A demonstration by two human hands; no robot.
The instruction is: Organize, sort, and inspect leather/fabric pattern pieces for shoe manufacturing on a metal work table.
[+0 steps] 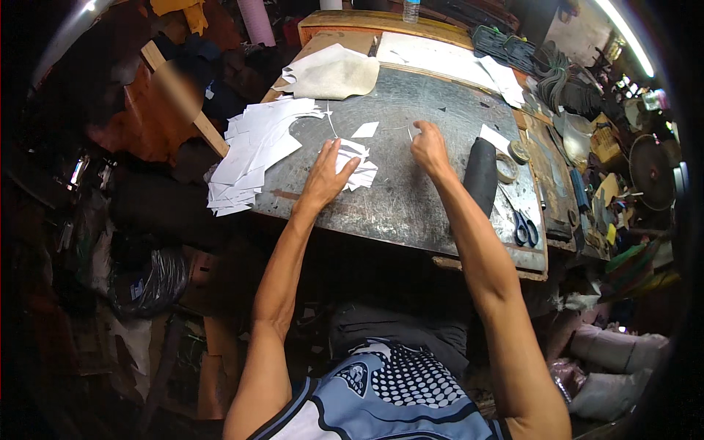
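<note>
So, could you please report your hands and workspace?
Left hand resting on small white angular paper pieces. Right hand apparently pinching thin white strip. Long black cylinder beside right forearm on grey metal tabletop.

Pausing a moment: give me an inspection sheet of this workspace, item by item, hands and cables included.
Surface: grey tabletop, scuffed and marked.
Work pieces: small white pile under the left hand; loose white piece beyond it; large white stack at the left edge.
Clutter: black roll, tape roll and scissors on the right.
Hands: left hand spread on the small pile; right hand curled, its grip unclear.
Cables: none identifiable; looped dark bundles at upper right are unclear.
Surroundings: crowded, dim; lit tube at upper right.
</note>
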